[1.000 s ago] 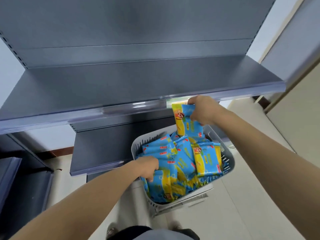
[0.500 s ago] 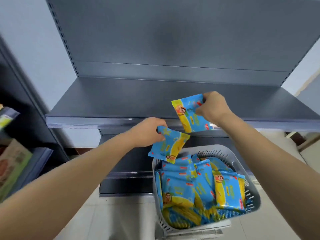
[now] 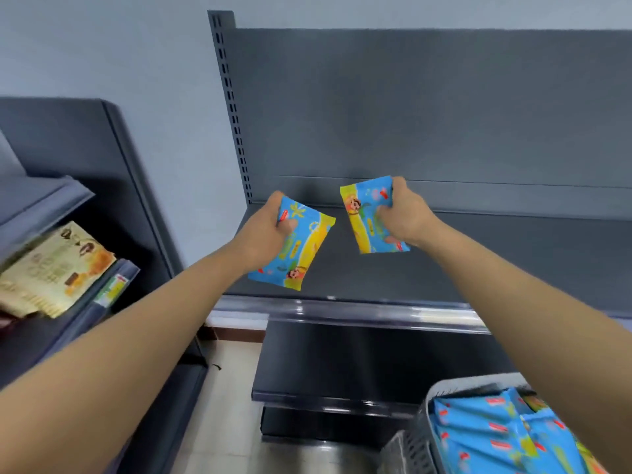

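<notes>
My left hand (image 3: 265,230) grips a blue and yellow snack packet (image 3: 297,253) by its upper end, so the packet hangs down and to the right. My right hand (image 3: 405,215) grips a second packet of the same kind (image 3: 364,213) by its right side. Both packets are held above the dark grey shelf (image 3: 478,254), over its left part, close to the back panel. A grey plastic basket (image 3: 419,436) at the bottom right holds several more of these blue packets (image 3: 492,436).
The shelf has a shiny front rail (image 3: 359,311) and a slotted upright post (image 3: 231,104) at its left. A lower dark shelf (image 3: 342,364) sits beneath. A neighbouring shelf unit on the left carries beige snack packs (image 3: 54,268). Pale tiled floor (image 3: 225,405) lies below.
Both hands have risen from the basket with one packet each and now hold them over the shelf. The view has swung up and left, so the basket sits at the bottom right.
</notes>
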Action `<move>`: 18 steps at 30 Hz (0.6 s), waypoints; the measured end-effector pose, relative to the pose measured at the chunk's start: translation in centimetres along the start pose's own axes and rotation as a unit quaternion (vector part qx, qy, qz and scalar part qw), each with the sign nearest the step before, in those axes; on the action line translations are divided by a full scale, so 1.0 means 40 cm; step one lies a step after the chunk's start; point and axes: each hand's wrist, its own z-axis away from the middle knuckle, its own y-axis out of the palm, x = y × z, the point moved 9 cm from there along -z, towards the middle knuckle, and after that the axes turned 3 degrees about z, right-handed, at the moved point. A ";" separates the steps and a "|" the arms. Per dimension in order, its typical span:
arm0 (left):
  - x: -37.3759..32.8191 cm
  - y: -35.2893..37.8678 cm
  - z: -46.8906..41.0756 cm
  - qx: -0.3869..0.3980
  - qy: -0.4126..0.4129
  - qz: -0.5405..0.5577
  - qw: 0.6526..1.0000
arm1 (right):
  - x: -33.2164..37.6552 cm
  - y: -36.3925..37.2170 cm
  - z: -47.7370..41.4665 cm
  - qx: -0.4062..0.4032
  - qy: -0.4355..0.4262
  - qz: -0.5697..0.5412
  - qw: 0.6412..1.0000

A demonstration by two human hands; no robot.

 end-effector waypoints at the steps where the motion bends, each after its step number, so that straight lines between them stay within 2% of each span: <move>1: 0.012 -0.013 -0.017 -0.011 0.003 -0.026 1.000 | 0.007 0.005 -0.019 0.000 -0.002 -0.002 1.000; 4: 0.043 -0.028 -0.065 -0.012 0.012 -0.103 0.995 | 0.024 0.024 -0.074 0.003 -0.017 0.053 0.998; 8: 0.062 0.013 -0.133 0.050 0.032 -0.210 0.976 | 0.037 0.047 -0.162 0.015 -0.046 0.089 0.995; 18: 0.092 0.164 -0.328 0.165 0.055 -0.329 0.928 | 0.057 0.132 -0.407 0.090 -0.147 0.159 0.972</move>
